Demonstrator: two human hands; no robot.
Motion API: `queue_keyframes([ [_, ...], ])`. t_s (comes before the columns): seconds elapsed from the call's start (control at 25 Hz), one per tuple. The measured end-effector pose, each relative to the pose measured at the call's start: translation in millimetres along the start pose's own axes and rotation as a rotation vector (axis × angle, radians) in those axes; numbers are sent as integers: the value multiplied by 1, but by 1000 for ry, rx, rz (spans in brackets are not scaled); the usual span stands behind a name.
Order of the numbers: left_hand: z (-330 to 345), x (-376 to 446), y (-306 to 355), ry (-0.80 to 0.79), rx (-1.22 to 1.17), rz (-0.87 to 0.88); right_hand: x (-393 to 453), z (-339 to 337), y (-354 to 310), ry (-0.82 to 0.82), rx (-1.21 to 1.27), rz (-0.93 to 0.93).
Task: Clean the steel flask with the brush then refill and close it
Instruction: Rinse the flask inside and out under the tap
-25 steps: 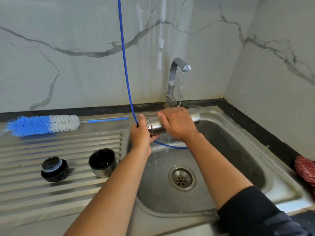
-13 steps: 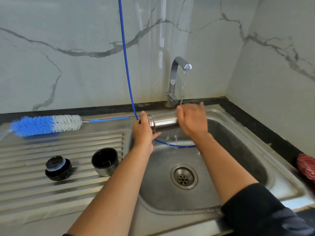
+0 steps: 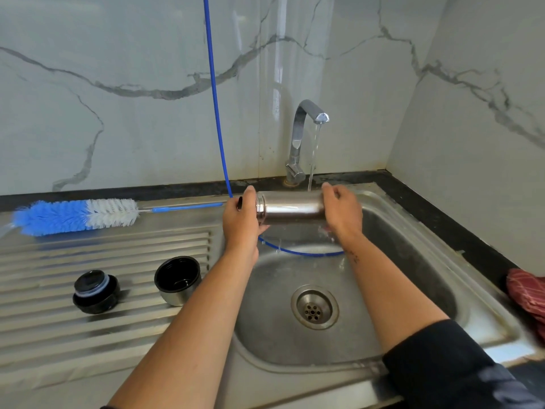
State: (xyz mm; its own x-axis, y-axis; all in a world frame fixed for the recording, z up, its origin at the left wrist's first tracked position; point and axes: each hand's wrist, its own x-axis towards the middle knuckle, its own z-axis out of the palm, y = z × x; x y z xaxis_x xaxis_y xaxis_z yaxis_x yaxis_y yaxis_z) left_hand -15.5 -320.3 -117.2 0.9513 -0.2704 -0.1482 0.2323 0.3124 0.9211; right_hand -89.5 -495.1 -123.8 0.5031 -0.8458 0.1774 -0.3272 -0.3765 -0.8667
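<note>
The steel flask (image 3: 290, 208) lies sideways over the sink basin, under the water running from the tap (image 3: 303, 137). My left hand (image 3: 243, 224) covers its open mouth end on the left. My right hand (image 3: 342, 214) grips its base end on the right. The blue and white bottle brush (image 3: 76, 216) rests on the draining board at the back left. The flask's black stopper (image 3: 95, 292) and its steel cup lid (image 3: 177, 280), open side up, stand on the ridged draining board.
A thin blue hose (image 3: 216, 113) hangs down from above and loops into the steel sink (image 3: 413, 231). The drain (image 3: 314, 307) sits mid-basin. A red checked cloth (image 3: 528, 293) lies at the right edge. Marble walls close in behind and on the right.
My right hand has slid along the flask from the middle to its base end. The flask has risen slightly under the running water. My left hand stays on the mouth.
</note>
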Motion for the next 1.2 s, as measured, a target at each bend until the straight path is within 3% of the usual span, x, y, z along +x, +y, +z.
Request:
queue_keyframes([
  [0.12,2,-1,2,-11,-118,-26,-3,2,-6,-29,286,132],
  [0.32,0,2,-2,52,-175,-181,-10,1,-8,144,258,-112],
  [0.4,2,3,-4,55,-159,-141,-10,-1,-4,122,102,-150],
  [0.52,8,2,-12,30,-42,-55,-17,20,-7,89,-415,-261],
  [0.64,13,-3,-15,16,-15,-18,-42,44,-39,-12,-506,-578],
  [0.72,9,1,-10,17,-38,-15,-37,37,-34,-21,-497,-668],
  [0.84,2,3,-3,50,-52,-19,-14,9,-1,-18,-563,-325],
  [0.88,3,1,-5,48,-31,-12,-14,8,2,5,-623,-289],
  [0.96,11,-8,-7,15,12,4,-26,29,-16,12,-638,-502],
  [1.04,16,-12,-9,3,30,29,-43,45,-41,-1,-480,-740],
  [1.08,15,-10,-8,5,24,30,-44,44,-44,-10,-424,-772],
  [1.12,13,-9,-6,6,10,30,-38,39,-38,-12,-401,-735],
  [1.2,7,-6,-2,20,0,37,-20,18,-11,0,-398,-492],
])
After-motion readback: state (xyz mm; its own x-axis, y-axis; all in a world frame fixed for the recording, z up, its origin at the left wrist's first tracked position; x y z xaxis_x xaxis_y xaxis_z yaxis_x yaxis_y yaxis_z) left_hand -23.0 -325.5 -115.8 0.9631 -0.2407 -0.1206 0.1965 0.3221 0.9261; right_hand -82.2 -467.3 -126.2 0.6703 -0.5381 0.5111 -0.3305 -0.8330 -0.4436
